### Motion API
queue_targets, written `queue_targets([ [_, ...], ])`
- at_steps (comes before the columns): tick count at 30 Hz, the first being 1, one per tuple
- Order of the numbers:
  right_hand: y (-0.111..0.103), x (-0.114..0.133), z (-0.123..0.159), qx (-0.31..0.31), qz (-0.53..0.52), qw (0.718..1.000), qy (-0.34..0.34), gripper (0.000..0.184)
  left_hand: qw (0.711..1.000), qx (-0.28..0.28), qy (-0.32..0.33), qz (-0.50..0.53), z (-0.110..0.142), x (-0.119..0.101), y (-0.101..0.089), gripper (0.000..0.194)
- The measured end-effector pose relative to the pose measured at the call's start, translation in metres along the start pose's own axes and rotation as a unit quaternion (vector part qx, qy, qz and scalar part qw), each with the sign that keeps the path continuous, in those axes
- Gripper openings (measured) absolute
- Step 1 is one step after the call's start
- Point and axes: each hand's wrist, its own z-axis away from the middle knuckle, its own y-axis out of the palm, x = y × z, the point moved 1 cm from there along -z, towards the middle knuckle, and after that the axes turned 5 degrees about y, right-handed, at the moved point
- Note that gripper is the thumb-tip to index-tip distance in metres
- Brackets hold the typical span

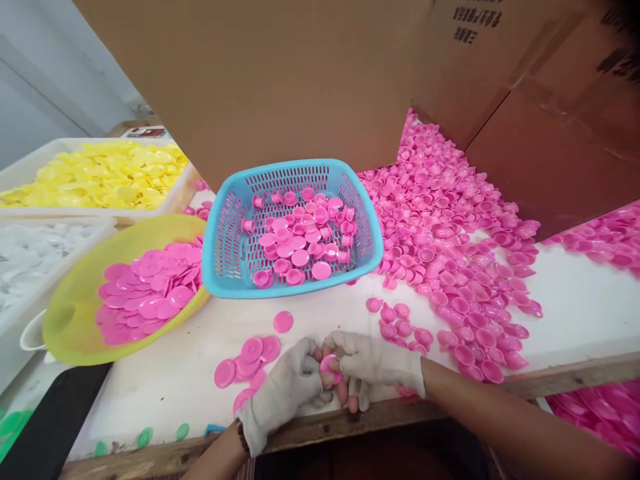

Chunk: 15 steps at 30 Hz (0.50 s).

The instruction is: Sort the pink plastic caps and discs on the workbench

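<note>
Both my hands wear white cloth gloves and meet at the near edge of the white table (565, 307). My left hand (283, 393) and my right hand (373, 367) are closed together on one small pink plastic piece (330, 365), pinched between their fingertips. Several flat pink discs (247, 357) lie on the table just left of my left hand. Loose pink cups (400, 320) lie just beyond my right hand. A blue basket (223, 227) holding joined pink pieces stands straight ahead.
A yellow-green bowl (70, 313) of pink discs sits at the left. A big heap of pink cups (450, 220) spreads to the right under cardboard boxes (280, 73). White trays hold yellow parts (105, 173) and white parts (35, 253) far left.
</note>
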Motion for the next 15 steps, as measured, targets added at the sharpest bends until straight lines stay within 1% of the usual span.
queue_targets([
  [3,0.001,-0.001,-0.002,-0.041,0.027,0.998,-0.026,0.009,0.999,-0.032,-0.001,-0.041,-0.001,0.001,0.005,0.030],
  [6,0.005,-0.004,-0.007,-0.096,0.074,0.991,-0.061,0.009,0.996,-0.062,0.024,-0.059,-0.001,0.003,0.009,0.027],
  [7,0.005,-0.005,-0.008,-0.109,0.095,0.987,-0.064,0.010,0.996,-0.059,0.036,-0.053,0.000,0.004,0.008,0.028],
  [9,0.005,-0.004,-0.005,-0.127,0.144,0.979,-0.067,0.014,0.998,-0.022,0.059,-0.026,0.002,0.005,0.004,0.032],
  [10,0.005,-0.003,0.000,-0.137,0.171,0.973,-0.074,0.015,0.998,-0.002,0.067,-0.014,0.004,0.005,0.001,0.033],
  [11,0.004,0.000,0.007,-0.150,0.198,0.965,-0.089,0.017,0.997,0.006,0.073,-0.012,0.004,0.006,-0.002,0.032],
  [12,0.004,0.004,0.016,-0.168,0.216,0.955,-0.111,0.018,0.996,-0.008,0.082,-0.030,0.005,0.006,-0.005,0.029],
  [13,0.003,0.010,0.027,-0.192,0.218,0.946,-0.143,0.020,0.991,-0.044,0.099,-0.072,0.004,0.005,-0.006,0.024],
  [14,0.003,0.017,0.039,-0.217,0.205,0.936,-0.187,0.024,0.979,-0.092,0.128,-0.131,0.002,0.003,-0.006,0.020],
  [15,0.003,0.027,0.051,-0.243,0.172,0.926,-0.233,0.028,0.955,-0.140,0.169,-0.199,-0.002,-0.001,-0.002,0.018],
])
